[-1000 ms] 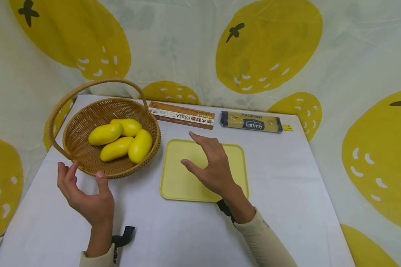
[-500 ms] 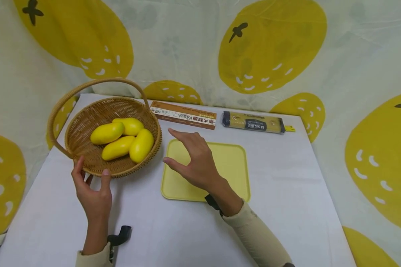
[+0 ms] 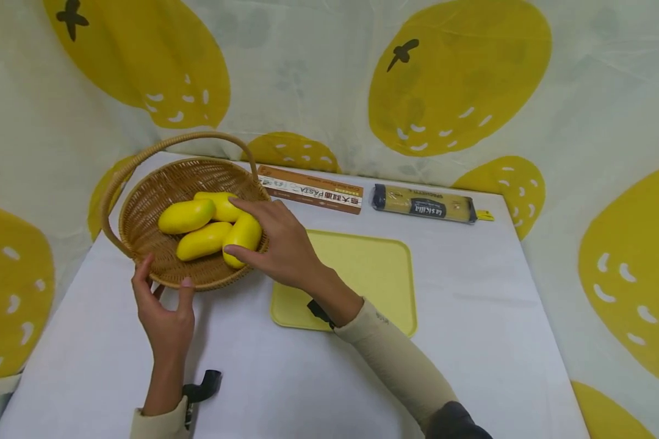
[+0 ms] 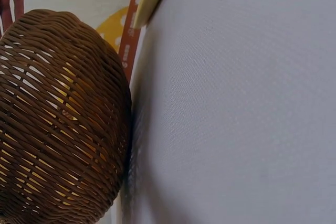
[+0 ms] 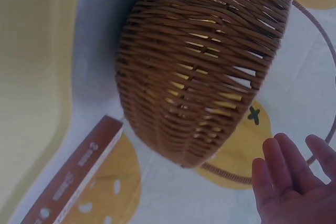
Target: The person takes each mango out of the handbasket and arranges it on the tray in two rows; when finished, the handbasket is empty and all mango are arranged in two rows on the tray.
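A wicker basket [image 3: 143, 201] with a tall arched handle holds several yellow mangoes [image 3: 187, 216]. My left hand [image 3: 167, 326] grips its near rim, thumb and index finger on the edge. Over the basket's right side reaches my right hand [image 3: 285, 247], its thumb and fingers spread around the rightmost mango [image 3: 243, 233]; contact is not plain. In the right wrist view the fingers of that hand [image 5: 291, 182] look extended, beyond the basket's woven side [image 5: 194, 72]. The left wrist view is mostly basket wall [image 4: 58, 119] and white cloth.
A pale yellow tray [image 3: 368, 274] lies right of the basket, partly under my right forearm. Behind it are an orange-and-white pasta box [image 3: 313, 190] and a spaghetti packet [image 3: 428, 203]. A lemon-print curtain [image 3: 302, 73] hangs behind the white-covered table [image 3: 472, 317].
My left hand has come up to the basket's rim and taken hold of it. My right hand has moved left from above the tray to the rightmost mango.
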`<state>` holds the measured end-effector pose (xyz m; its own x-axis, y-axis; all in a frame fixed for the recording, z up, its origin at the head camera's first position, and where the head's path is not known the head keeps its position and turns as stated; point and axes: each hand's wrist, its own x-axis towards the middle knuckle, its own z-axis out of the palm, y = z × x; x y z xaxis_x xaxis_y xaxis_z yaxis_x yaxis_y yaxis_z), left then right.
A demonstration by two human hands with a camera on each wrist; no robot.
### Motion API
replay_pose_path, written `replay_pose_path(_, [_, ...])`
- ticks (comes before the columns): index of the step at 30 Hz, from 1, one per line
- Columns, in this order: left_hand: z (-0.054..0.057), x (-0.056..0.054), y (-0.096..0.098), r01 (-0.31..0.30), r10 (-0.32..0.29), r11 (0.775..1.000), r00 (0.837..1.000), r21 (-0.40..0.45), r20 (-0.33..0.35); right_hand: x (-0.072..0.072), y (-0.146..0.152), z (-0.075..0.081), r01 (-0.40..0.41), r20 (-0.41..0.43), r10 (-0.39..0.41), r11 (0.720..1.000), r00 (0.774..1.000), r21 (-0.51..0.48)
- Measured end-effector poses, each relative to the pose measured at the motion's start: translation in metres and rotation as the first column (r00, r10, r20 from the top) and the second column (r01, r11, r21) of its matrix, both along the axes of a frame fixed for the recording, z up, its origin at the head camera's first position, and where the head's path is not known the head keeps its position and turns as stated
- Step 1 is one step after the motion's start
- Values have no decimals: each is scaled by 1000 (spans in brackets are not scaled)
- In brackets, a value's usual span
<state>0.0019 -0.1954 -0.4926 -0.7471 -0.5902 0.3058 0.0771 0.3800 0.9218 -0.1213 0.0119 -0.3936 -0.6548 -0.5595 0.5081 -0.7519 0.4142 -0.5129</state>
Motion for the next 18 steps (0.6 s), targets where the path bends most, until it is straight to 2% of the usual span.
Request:
replay_pose_path(10, [-1, 1, 1, -2, 2, 999, 1000, -36, 7, -19, -36, 6, -19, 110, 3, 989, 994, 146])
replay_pose_path(15, [-2, 2, 1, -2, 2, 999, 1000, -45, 6, -27, -51, 7, -48, 138, 22, 982, 990, 185])
replay_pose_path(18, [-2, 3, 1, -2, 2, 999, 1000, -49, 1, -32, -59, 6, -64, 187, 25, 976, 982, 208])
